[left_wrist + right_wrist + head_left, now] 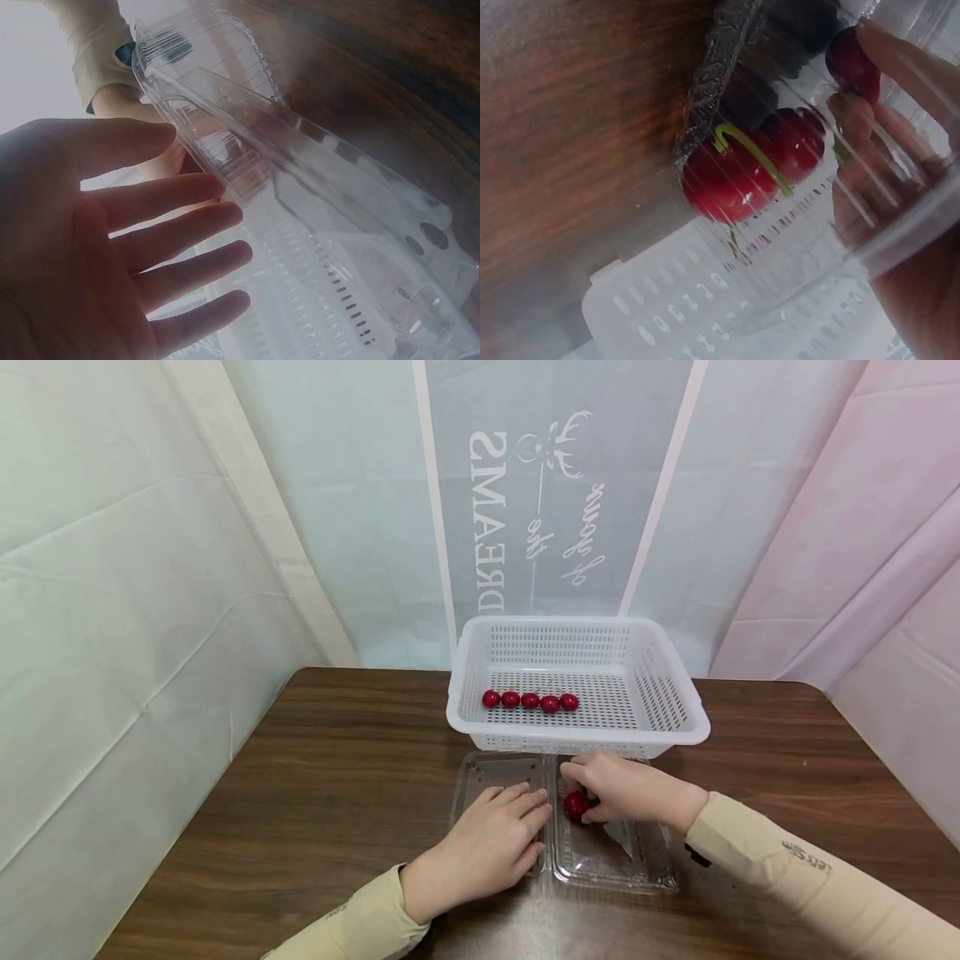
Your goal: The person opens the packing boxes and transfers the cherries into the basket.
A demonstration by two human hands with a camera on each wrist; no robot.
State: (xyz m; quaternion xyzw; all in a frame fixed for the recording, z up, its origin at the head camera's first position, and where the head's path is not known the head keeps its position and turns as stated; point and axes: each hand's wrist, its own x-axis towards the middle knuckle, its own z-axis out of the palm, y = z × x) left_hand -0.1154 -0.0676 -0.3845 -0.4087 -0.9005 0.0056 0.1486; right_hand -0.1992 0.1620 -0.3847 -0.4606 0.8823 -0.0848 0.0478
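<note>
A clear plastic clamshell box (600, 872) lies unfolded on the table. My right hand (618, 789) reaches into its right half and pinches a dark red cherry (853, 67) between thumb and fingertip. Through the clear wall in the right wrist view, more red cherries (731, 180) show, one with a green stem. My left hand (491, 839) lies over the left half, the lid (506, 768), with its fingers straight near the hinge. In the left wrist view the palm and spread fingers hold nothing.
A white perforated basket (577, 739) stands behind the box, against the back curtain. Several red cherries (530, 700) lie in a row on its floor. The brown wooden table (300, 827) is bounded by hanging cloth at the sides and back.
</note>
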